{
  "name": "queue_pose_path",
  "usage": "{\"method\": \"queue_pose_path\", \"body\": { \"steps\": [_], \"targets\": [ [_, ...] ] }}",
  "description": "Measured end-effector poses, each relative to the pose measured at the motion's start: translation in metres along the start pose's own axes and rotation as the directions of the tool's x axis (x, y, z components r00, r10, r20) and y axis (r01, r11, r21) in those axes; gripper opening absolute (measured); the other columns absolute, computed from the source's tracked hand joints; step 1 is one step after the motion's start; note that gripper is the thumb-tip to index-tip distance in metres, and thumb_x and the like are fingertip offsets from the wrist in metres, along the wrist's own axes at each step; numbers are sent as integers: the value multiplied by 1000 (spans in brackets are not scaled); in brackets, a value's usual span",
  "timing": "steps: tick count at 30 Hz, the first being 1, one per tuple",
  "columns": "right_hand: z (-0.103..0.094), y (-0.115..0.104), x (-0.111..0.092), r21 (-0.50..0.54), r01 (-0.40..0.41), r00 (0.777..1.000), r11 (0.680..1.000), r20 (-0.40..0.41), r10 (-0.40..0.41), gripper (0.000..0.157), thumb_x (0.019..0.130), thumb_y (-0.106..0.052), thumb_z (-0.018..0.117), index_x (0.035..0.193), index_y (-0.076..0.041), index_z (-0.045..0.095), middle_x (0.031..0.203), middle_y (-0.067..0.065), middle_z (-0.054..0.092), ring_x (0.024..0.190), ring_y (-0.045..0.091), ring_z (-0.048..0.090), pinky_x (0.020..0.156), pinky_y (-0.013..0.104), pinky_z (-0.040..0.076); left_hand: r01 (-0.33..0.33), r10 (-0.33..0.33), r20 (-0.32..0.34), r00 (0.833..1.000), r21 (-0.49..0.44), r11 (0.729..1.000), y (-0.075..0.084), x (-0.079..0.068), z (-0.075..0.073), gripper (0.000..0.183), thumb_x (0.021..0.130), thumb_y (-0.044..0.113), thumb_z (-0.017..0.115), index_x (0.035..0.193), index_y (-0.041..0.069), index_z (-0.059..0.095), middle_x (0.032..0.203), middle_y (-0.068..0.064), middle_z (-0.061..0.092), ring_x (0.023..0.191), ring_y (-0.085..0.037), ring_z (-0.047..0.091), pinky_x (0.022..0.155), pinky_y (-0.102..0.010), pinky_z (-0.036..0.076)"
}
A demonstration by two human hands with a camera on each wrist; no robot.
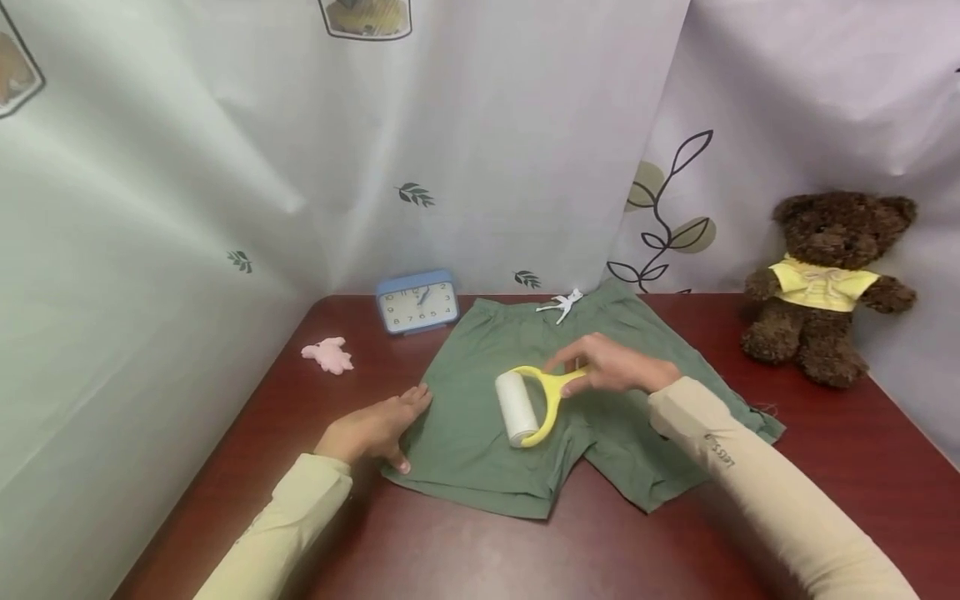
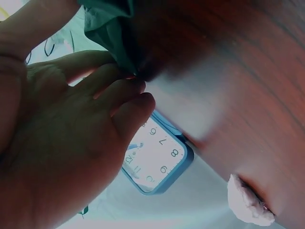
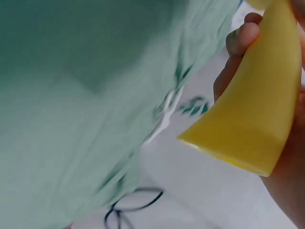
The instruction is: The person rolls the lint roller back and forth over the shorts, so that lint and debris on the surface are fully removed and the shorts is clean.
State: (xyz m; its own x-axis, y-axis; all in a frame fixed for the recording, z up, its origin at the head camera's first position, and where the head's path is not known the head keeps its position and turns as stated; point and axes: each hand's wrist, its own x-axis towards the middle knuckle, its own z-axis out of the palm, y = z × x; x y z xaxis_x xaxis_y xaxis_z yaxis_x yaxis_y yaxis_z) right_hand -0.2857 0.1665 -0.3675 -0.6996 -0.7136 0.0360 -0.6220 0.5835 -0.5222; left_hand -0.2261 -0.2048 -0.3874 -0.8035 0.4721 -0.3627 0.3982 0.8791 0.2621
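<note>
Green drawstring shorts [image 1: 480, 433] lie spread on the table, waistband toward the back wall. My right hand [image 1: 611, 364] grips the yellow handle of a lint roller [image 1: 517, 408], whose white cylinder overlaps the left leg of the shorts in the head view. The handle's flared end [image 3: 243, 138] fills much of the right wrist view, with fingers curled round it. My left hand [image 1: 378, 425] rests at the left edge of the shorts, fingers extended and thumb near the hem. In the left wrist view its palm [image 2: 71, 129] shows, fingertips right at the green cloth [image 2: 112, 33].
A blue alarm clock [image 1: 417, 304] stands at the back left of the dark red table [image 1: 465, 558]. Left of it lies a small pink toy-like piece [image 1: 327, 356]. A brown teddy bear [image 1: 825, 283] in a yellow top sits at the back right, against the printed wall covering [image 1: 510, 150].
</note>
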Motion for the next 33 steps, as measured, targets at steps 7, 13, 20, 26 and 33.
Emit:
{"method": "queue_pose_path", "body": {
  "steps": [7,13,20,26,33],
  "targets": [
    [-27,34,-36,21,-71,997,997,10,70,39,82,-23,83,119,-15,75,78,-4,70,67,7,57,60,24,51,31,-31,37,999,-7,999,9,-2,0,109,71,3,88,156,-8,22,168,-24,13,157,-40,15,126,-52,23],
    [-51,60,-76,12,-177,984,984,-3,177,41,81,-26,83,120,-16,75,83,-3,71,66,5,55,58,23,50,58,-58,46,997,-3,998,14,-2,-3,110,70,1,88,157,-7,20,168,-24,11,157,-40,14,127,-51,23],
    [-75,79,-118,-3,-279,960,960,-17,279,42,79,-27,83,119,-16,75,93,1,72,70,3,53,58,24,49,72,-72,59,996,7,997,18,-2,-5,110,71,0,87,157,-8,20,168,-24,10,157,-40,14,126,-51,23],
    [-96,91,-145,-36,-362,932,931,-6,362,43,79,-29,83,119,-15,75,101,3,73,76,2,57,63,24,51,79,-80,67,995,17,997,18,-2,-6,110,70,0,88,157,-7,20,168,-25,10,157,-40,13,127,-51,22],
    [-112,102,-179,-95,-398,916,912,2,400,44,80,-29,82,119,-11,74,86,-1,66,65,2,50,56,24,45,80,-82,71,994,26,996,18,-1,-5,109,72,1,87,157,-7,19,168,-24,9,157,-39,13,127,-50,22]
  ]
}}
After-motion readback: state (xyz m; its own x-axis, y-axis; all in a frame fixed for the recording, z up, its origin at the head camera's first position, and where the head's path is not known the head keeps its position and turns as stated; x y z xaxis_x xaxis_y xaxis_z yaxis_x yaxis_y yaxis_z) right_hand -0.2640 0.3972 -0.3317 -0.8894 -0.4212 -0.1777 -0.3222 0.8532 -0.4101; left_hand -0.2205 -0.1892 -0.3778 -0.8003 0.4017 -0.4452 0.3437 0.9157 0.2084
